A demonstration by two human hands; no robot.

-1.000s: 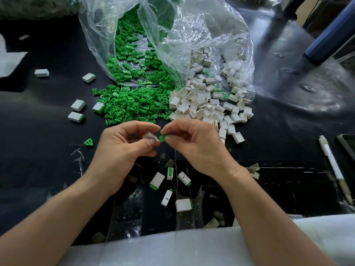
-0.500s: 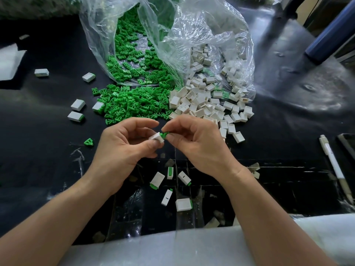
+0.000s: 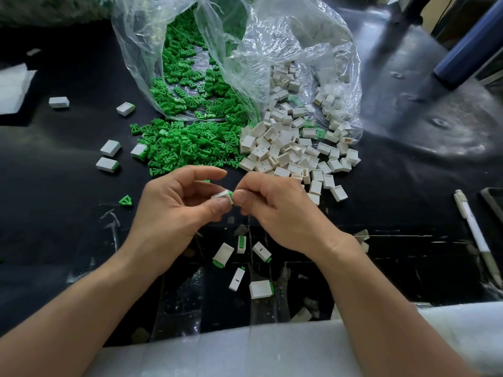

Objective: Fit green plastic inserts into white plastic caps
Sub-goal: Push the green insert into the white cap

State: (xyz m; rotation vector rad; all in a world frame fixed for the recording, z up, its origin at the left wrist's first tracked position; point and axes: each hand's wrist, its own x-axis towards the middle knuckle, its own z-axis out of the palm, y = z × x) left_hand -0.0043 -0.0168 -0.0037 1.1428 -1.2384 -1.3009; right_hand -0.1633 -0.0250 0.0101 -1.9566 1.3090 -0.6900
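L hand (image 3: 174,210) round cap (image 3: 221,195); insert (image 3: 230,194) half-hidden

A black tabletop (image 3: 54,213) fills most of the frame, glossy and rippled toward the upper right. A crumpled clear plastic bag (image 3: 285,31) lies open at top centre, its mouth facing the lower edge. A white pen (image 3: 472,224) lies along the right edge, just beside a dark flat object (image 3: 494,202) cut off by the frame. A dark blue cylinder (image 3: 471,47) slants across the upper right corner. A white foam sheet (image 3: 272,352) covers the bottom edge. A smaller white pad (image 3: 13,88) sits at the upper left edge.
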